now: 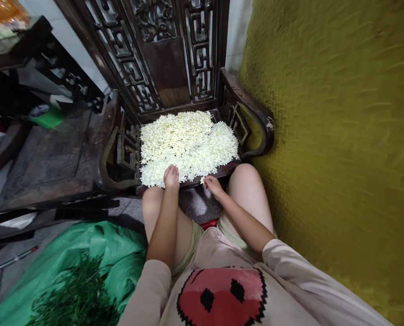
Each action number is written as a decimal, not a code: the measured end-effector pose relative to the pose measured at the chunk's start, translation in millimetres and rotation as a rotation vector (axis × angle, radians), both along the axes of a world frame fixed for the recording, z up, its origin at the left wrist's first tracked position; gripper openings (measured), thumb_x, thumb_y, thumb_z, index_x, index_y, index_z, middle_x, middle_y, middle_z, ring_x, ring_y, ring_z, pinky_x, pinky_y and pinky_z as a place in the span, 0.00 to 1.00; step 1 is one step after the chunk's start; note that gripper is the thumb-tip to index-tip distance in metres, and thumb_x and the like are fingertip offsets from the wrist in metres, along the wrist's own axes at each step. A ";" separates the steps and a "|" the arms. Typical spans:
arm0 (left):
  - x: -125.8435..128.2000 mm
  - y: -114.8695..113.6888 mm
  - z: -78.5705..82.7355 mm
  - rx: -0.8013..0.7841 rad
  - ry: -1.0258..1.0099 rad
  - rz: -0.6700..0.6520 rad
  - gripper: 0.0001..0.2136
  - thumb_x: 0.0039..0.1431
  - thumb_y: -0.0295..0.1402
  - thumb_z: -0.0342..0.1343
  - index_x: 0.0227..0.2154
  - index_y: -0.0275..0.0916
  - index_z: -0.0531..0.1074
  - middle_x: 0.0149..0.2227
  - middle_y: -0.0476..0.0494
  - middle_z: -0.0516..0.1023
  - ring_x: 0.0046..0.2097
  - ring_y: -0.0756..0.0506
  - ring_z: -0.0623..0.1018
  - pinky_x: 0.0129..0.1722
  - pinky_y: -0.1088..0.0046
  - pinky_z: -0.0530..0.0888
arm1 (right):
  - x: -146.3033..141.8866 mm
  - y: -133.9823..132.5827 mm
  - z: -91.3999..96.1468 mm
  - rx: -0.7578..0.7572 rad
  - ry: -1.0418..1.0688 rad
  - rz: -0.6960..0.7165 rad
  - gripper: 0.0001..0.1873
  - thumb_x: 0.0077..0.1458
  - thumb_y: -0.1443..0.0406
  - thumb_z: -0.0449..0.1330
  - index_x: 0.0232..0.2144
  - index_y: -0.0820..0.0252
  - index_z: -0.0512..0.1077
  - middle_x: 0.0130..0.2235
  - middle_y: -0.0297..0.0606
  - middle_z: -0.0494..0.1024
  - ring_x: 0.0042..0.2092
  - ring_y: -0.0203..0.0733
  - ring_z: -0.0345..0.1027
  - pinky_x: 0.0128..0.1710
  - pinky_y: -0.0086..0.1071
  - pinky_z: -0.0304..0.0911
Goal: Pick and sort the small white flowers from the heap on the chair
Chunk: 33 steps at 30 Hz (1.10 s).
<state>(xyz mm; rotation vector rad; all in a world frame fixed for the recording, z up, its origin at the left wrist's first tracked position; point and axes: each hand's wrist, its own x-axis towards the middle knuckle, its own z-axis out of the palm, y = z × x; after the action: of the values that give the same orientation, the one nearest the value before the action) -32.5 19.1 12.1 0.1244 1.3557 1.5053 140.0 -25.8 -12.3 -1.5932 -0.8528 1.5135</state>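
A thick layer of small white flowers (188, 142) covers the seat of a dark carved wooden chair (252, 113) in front of my knees. My left hand (171, 176) rests at the near edge of the pile, fingers curled down among the blossoms. My right hand (212, 184) sits at the seat's front edge, fingertips pinched together on a few white flowers. Both forearms reach forward over my bare knees.
A yellow-green textured wall (340, 136) rises close on the right. A second dark wooden seat (52, 154) stands to the left. A green sheet (96, 253) with leafy green stems (76, 299) lies on the floor at lower left.
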 end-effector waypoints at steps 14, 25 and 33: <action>-9.5 -1.4 -2.2 0.087 0.226 -0.023 0.06 0.51 0.32 0.58 0.32 0.38 0.69 0.33 0.46 0.74 0.34 0.54 0.74 0.37 0.79 0.69 | -6.4 0.6 -3.7 -0.005 0.004 0.025 0.04 0.42 0.65 0.54 0.19 0.60 0.64 0.18 0.29 0.67 0.20 0.31 0.57 0.22 0.27 0.56; 6.0 -6.7 -6.3 -0.074 0.437 -0.017 0.16 0.47 0.25 0.55 0.42 0.37 0.69 0.32 0.48 0.73 0.31 0.54 0.73 0.35 0.78 0.69 | -2.4 0.5 1.3 0.082 -0.009 -0.008 0.05 0.42 0.64 0.54 0.22 0.60 0.67 0.20 0.30 0.67 0.22 0.32 0.59 0.24 0.27 0.56; 42.8 -37.5 -3.4 0.182 0.664 -0.645 0.12 0.36 0.34 0.64 0.26 0.36 0.73 0.26 0.47 0.74 0.27 0.51 0.71 0.32 0.73 0.70 | -5.3 1.6 1.8 0.226 0.010 0.007 0.07 0.42 0.61 0.55 0.24 0.59 0.69 0.22 0.30 0.68 0.26 0.35 0.60 0.27 0.28 0.57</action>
<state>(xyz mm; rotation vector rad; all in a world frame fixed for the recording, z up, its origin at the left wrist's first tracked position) 10.3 -18.4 8.6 1.1473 1.4707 1.0501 134.7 -24.2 -10.6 -1.4179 -0.9872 1.3752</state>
